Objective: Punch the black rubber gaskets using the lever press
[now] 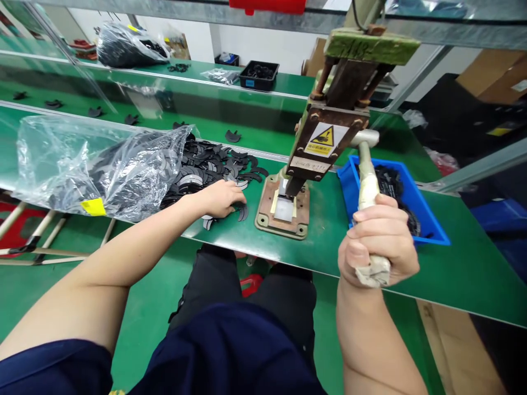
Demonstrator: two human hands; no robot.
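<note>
I had my left hand (220,198) down flat on the near fringe of the heap of black crescent-shaped parts (214,164), fingers curled loosely over one or two of them close to the front edge of the green desk (453,274), though I could not tell whether a piece was actually pinched. My right hand (381,241) was closed in a full fist around the cloth-wrapped lever handle (368,192) of the small manual press (325,142), which stood near the middle of the desk with its base plate (283,211) just right of the heap. The parts spilled out of a clear plastic bag (99,164) lying toward the left end of the desk; a blue bin (428,219) holding more black pieces sat behind the lever, toward the right side. I judged the crescents to be thin, light and fairly stiff, probably smooth enough to slide over one another and hard to lift off a flat surface, so the best hold seemed a fingertip pinch at the outer curve, after dragging one clear of the pile. The wrapped handle looked padded and grippy, suited to a whole-hand hold near its lower end.
</note>
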